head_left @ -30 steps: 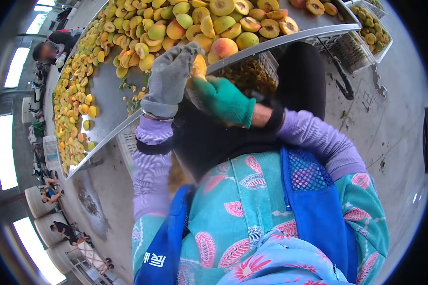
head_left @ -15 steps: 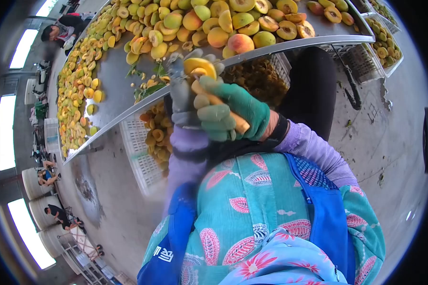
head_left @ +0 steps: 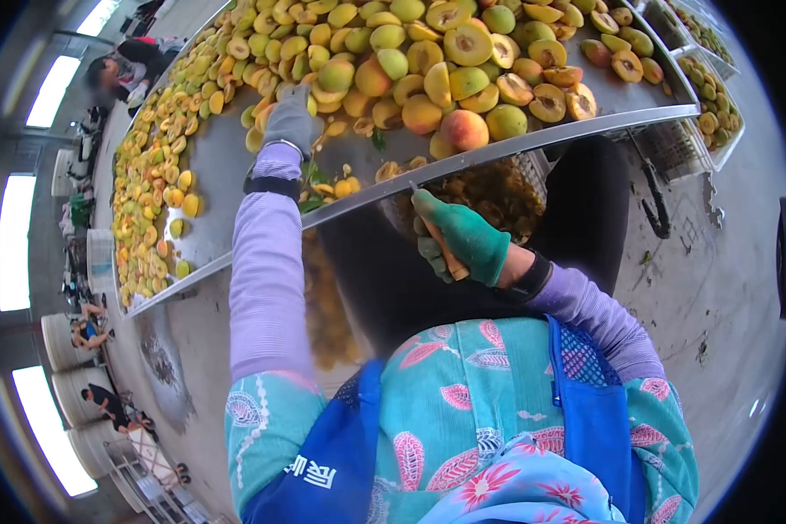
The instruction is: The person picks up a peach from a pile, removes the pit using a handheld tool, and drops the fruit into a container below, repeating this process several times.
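My left hand [head_left: 290, 122], in a grey glove, reaches over the metal table [head_left: 223, 157] into the heap of apricot-like fruit [head_left: 336, 74]. Its fingertips are among the fruit and partly hidden, so I cannot make out what they hold. In front of the table's near edge, my right hand [head_left: 472, 244], in a green glove, is closed around a wooden-handled tool [head_left: 453, 263]. A short metal tip points up from that fist toward the rim. Halved fruit [head_left: 467, 44] with brown hollows lies among whole ones, including a red-blushed fruit [head_left: 464, 129].
Below the table edge, a crate of brownish fruit pieces [head_left: 489, 194] stands near my knees. More fruit [head_left: 323, 306] is in a blurred container below my left arm. Fruit-filled crates [head_left: 712, 105] stand at the right. Other people [head_left: 105, 403] are at the far left.
My left hand has left the cut fruit it held beside my right hand and stretched forward into the heap. My right hand has moved slightly right and down, keeping the tool.
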A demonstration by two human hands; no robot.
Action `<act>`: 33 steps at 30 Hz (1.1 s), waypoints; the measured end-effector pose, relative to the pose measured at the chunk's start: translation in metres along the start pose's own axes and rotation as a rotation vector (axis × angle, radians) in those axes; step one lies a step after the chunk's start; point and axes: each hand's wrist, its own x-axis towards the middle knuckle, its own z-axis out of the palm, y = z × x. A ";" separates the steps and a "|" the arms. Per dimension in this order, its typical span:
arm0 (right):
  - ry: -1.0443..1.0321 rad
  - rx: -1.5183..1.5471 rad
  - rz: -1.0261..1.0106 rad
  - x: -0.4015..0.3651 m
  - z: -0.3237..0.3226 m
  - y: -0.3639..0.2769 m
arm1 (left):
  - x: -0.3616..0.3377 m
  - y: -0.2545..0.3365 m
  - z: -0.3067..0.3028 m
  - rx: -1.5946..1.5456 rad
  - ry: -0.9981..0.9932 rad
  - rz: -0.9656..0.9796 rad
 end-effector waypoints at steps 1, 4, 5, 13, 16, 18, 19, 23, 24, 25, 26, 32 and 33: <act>0.027 -0.053 -0.123 0.000 0.001 -0.004 | 0.009 -0.003 0.008 0.030 -0.049 0.083; 0.170 -0.304 -0.535 0.007 0.004 -0.006 | 0.004 0.001 -0.006 -0.228 -0.254 -0.300; 0.256 -0.461 -0.710 0.015 0.004 -0.009 | -0.007 0.015 -0.019 -0.750 -0.326 -0.564; 0.435 -0.904 -1.029 0.050 0.019 -0.017 | -0.091 0.138 -0.077 -1.578 -0.183 -0.815; 0.353 -0.760 -0.951 0.028 0.014 -0.021 | -0.098 0.150 -0.081 -1.670 -0.067 -0.905; 0.405 -0.968 -1.099 0.023 0.004 -0.003 | -0.097 0.160 -0.081 -1.743 0.020 -0.850; 0.431 -1.100 -1.123 0.022 -0.001 0.008 | -0.098 0.164 -0.079 -1.675 0.068 -0.778; 0.422 -1.104 -1.030 0.017 0.001 0.015 | -0.102 0.170 -0.063 -1.445 0.203 -0.520; 0.380 -1.027 -0.932 0.011 0.006 0.011 | -0.101 0.173 -0.066 -1.504 0.232 -0.551; 0.388 -1.052 -0.931 0.008 0.010 0.012 | -0.100 0.174 -0.070 -1.664 0.229 -0.632; 0.398 -1.079 -0.930 0.005 0.014 0.013 | -0.100 0.176 -0.071 -1.826 0.225 -0.712; 0.429 -0.842 -0.744 0.006 0.020 0.015 | -0.095 0.200 -0.071 -1.696 0.388 -0.703; 0.442 -0.808 -0.746 0.006 0.021 0.016 | -0.095 0.202 -0.072 -1.691 0.389 -0.725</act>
